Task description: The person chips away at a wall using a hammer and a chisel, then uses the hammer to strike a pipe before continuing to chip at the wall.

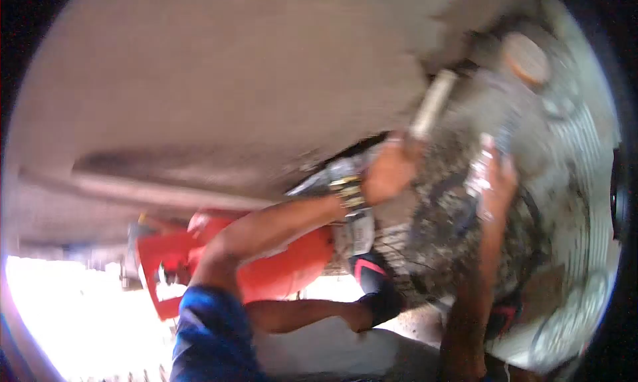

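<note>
My left hand (393,170), with a gold-coloured band at the wrist, is closed round a pale handle (435,106). The handle's far end meets a dark, blurred part that I cannot make out. To the right, my right hand (497,182) has its fingers bent round something greyish and blurred, and whitish patches show on the fingers. Both hands are above dark, rough, clumpy material (445,216), and they are apart from each other.
A round orange-brown object (526,57) lies at the upper right. Pale ridged lines (588,142) run down the right side. A red object (286,265) stands at the lower left. Near the bottom is a black shoe with pink trim (373,275). A brown surface (219,69) fills the upper left.
</note>
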